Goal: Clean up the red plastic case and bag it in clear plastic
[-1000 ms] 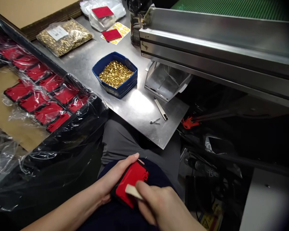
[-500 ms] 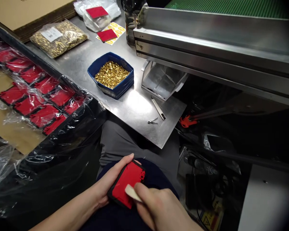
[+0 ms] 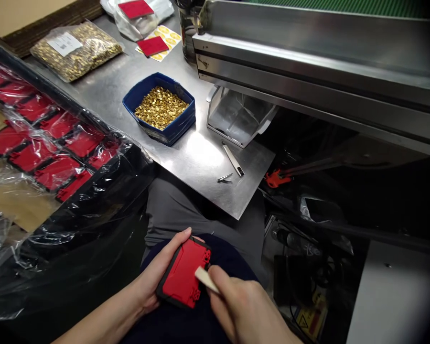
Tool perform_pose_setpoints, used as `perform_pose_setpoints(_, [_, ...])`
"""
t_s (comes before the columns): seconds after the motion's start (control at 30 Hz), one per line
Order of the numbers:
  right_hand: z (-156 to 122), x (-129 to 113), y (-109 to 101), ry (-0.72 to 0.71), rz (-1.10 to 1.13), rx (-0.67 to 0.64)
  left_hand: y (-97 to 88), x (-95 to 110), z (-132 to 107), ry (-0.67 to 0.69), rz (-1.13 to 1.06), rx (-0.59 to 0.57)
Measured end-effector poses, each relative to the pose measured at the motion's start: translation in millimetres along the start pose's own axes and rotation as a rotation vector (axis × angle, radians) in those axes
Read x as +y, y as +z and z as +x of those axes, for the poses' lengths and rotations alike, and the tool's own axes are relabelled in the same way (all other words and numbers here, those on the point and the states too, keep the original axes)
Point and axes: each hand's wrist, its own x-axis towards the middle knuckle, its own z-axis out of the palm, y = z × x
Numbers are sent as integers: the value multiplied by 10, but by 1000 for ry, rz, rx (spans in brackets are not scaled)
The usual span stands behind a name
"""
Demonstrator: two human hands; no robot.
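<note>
My left hand (image 3: 157, 274) grips a red and black plastic part (image 3: 182, 277) from its left side, over my lap. My right hand (image 3: 241, 306) is closed on a small pale flat tool (image 3: 205, 279) whose tip rests on the part's right edge. On the steel table (image 3: 200, 162) above stands a blue tub (image 3: 160, 108) full of small brass pieces.
A black tray (image 3: 57, 138) of red parts under clear film lies at left. A bag of brass pieces (image 3: 73, 50), red pads on yellow stickers (image 3: 154, 45), a clear bin (image 3: 238, 117), a small blade and tweezers (image 3: 231, 165) lie on the table. A steel conveyor frame (image 3: 308, 71) runs at right.
The view has shifted slightly, so everything sits a little further left and up. The pale tool's tip has slid from the middle of the red face to its right edge.
</note>
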Motion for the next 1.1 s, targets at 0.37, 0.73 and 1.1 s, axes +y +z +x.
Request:
perform_pose_setpoints(0.37, [99,-5,-59,-91,-24,-49,-8,12,7,-4,38,9])
perform_pose_setpoints(0.73, [72,59,-166,-34,-4,-29,9,36,8,2,61,34])
perform_pose_setpoints(1.1, [243,105,-335,-15,112,168,27,110,-19,32,25,42])
